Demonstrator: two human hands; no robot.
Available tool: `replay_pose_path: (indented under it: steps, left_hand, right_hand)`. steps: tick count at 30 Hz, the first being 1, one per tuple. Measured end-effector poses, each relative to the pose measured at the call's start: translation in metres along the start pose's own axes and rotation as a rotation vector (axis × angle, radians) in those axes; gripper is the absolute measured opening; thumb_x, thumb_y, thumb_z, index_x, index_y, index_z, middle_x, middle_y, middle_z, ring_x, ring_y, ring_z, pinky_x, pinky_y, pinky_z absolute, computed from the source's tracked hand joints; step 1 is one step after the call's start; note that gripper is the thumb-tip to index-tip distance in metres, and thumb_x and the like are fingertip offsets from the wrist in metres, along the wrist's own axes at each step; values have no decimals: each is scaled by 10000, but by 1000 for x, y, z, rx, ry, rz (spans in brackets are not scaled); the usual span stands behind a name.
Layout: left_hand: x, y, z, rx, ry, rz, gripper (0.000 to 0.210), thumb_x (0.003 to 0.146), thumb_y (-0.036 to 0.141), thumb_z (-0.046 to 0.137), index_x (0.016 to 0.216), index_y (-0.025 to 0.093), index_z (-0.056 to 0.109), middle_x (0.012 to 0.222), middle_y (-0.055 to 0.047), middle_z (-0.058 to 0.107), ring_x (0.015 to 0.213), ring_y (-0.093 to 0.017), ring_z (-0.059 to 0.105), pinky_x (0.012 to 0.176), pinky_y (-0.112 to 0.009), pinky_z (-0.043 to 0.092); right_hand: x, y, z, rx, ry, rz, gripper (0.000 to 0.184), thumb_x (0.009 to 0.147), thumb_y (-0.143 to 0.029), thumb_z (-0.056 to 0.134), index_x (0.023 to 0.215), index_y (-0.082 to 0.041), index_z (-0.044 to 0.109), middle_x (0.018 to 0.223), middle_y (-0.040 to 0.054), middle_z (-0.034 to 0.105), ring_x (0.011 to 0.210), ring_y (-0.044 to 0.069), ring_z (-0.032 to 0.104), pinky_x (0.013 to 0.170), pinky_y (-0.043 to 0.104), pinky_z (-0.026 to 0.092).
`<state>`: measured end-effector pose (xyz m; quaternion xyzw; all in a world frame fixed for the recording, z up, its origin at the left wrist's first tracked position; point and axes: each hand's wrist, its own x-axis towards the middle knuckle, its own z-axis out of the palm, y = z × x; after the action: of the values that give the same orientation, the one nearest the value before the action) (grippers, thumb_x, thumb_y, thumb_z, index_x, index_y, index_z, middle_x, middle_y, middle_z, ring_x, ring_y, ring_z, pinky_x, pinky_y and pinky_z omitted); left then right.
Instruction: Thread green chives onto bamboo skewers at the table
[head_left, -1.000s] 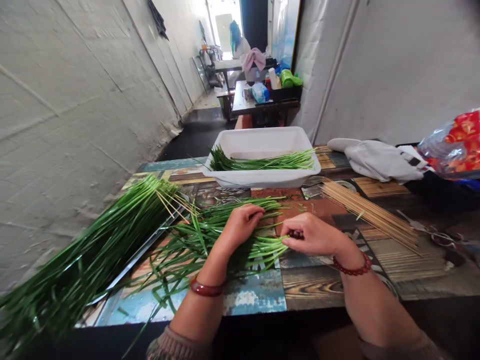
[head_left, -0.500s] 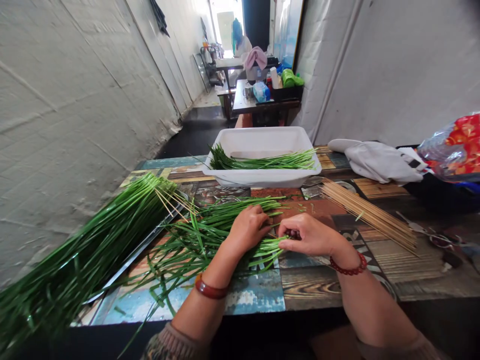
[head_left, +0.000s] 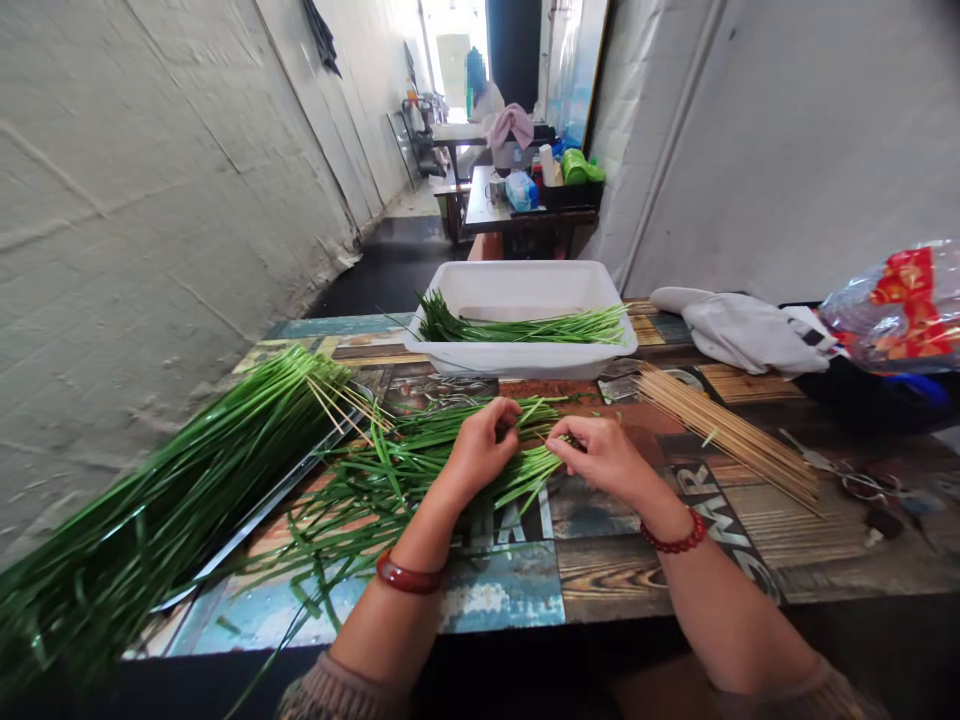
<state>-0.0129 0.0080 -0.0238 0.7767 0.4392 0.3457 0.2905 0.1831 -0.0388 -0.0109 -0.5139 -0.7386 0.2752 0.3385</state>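
Loose garlic chives lie spread across the patchwork-patterned table, their pale cut ends toward my right hand. Over the bunch, my left hand is closed with curled fingers; whatever is inside them is hidden. My right hand pinches at the pale stem ends, thumb and finger together. A thin brownish line shows near its fingertips, too small to identify. To the left, a thick pile of chives rests on a metal tray, with several bamboo skewers by its cut ends.
Behind my hands stands a white plastic tub holding more chives. A bundle of skewers lies at right, near scissors and keys. Beyond are a grey cap and a red-and-clear plastic bag.
My left hand has lifted slightly off the chives and its fingers have curled in. My right hand has moved up and a little left, fingertips now pinched higher at the stem ends.
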Motion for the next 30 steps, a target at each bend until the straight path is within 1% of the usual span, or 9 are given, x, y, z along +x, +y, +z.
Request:
replay_pose_path:
  steps: [3, 6, 10, 14, 20, 24, 25, 27, 30]
  left_hand:
    - [0, 3, -3, -84, -10, -37, 286, 755, 84, 510, 992, 152, 655, 781, -5, 629, 724, -126, 560, 692, -227, 435]
    - [0, 6, -4, -180, -21, -77, 207, 806, 185, 553, 952, 143, 693, 842, -35, 675, 774, -145, 588, 717, -239, 448]
    - [-1, 9, -4, -330, 28, -141, 226, 809, 302, 617, 933, 141, 717, 831, -42, 700, 767, -154, 605, 710, -243, 460]
    - [-1, 11, -4, -372, 25, -171, 220, 804, 326, 631, 881, 144, 728, 730, -23, 679, 693, -141, 586, 670, -238, 455]
    - [-2, 14, -2, -370, 14, -156, 175, 785, 290, 650, 821, 127, 703, 754, -32, 662, 700, -134, 555, 634, -215, 435]
    - [-1, 17, -3, -364, -11, -144, 163, 791, 281, 642, 753, 127, 680, 694, -14, 629, 659, -121, 531, 617, -210, 424]
    - [-1, 17, -3, -361, -8, -138, 159, 792, 278, 641, 754, 128, 680, 693, -14, 630, 657, -121, 533, 618, -211, 424]
    - [-1, 16, -2, -352, 3, -124, 144, 787, 266, 644, 770, 130, 688, 714, -19, 646, 672, -127, 550, 631, -216, 430]
    - [-1, 14, -1, -344, 21, -108, 138, 784, 253, 650, 809, 131, 709, 767, -36, 683, 715, -143, 587, 671, -230, 450]
  right_hand:
    - [1, 3, 6, 67, 57, 41, 151, 881, -265, 568, 857, -189, 697, 652, -7, 681, 506, 125, 622, 511, 216, 439]
    - [1, 5, 11, 105, 103, 37, 172, 886, -281, 565, 889, -192, 712, 705, 13, 708, 544, 141, 648, 518, 226, 463]
    - [1, 4, 14, 122, 158, 24, 190, 896, -305, 562, 894, -188, 711, 782, 37, 724, 603, 156, 669, 538, 237, 490]
    - [-1, 1, 13, 121, 184, 2, 194, 903, -310, 562, 886, -190, 714, 803, 41, 730, 648, 167, 683, 581, 251, 520]
    - [-1, 0, 12, 80, 223, -96, 166, 896, -273, 574, 876, -195, 718, 859, 46, 746, 780, 196, 701, 751, 306, 547]
    - [-1, 0, 12, 98, 195, -49, 187, 908, -289, 559, 904, -196, 721, 818, 35, 744, 593, 156, 679, 657, 284, 552]
    - [-2, 0, 13, 102, 185, -35, 192, 911, -286, 552, 925, -198, 721, 825, 35, 746, 582, 154, 678, 641, 280, 553]
    - [-2, -1, 13, 93, 188, -48, 192, 908, -266, 547, 965, -205, 721, 894, 43, 753, 686, 174, 707, 684, 290, 563]
    - [0, -1, 14, 70, 216, -109, 183, 893, -239, 564, 990, -215, 718, 986, 47, 754, 880, 202, 710, 808, 321, 555]
